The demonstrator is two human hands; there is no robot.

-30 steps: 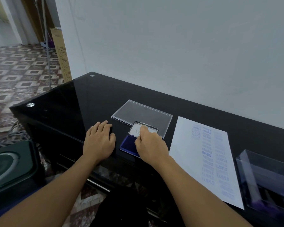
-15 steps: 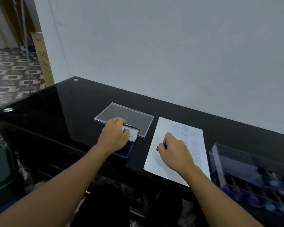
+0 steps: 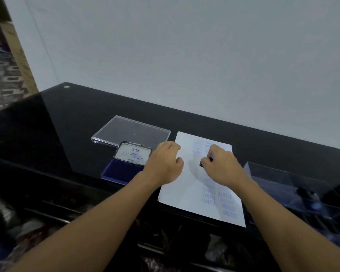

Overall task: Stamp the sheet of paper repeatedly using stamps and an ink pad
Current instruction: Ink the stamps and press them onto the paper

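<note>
Right hand (image 3: 222,163) pinching the stamp (image 3: 201,164), left hand (image 3: 165,163) loose and empty, we are aiming squarely at bare paper (image 3: 184,195).

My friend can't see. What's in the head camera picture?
A right hand holds a black stamp over a sheet of paper with blue SAMPLE prints. The left hand is at its left edge, beside an open blue ink pad.

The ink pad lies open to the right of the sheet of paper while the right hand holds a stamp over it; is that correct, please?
Not quite: in the head view the ink pad lies open left of the sheet of paper. The right hand does hold a stamp over it.
</note>
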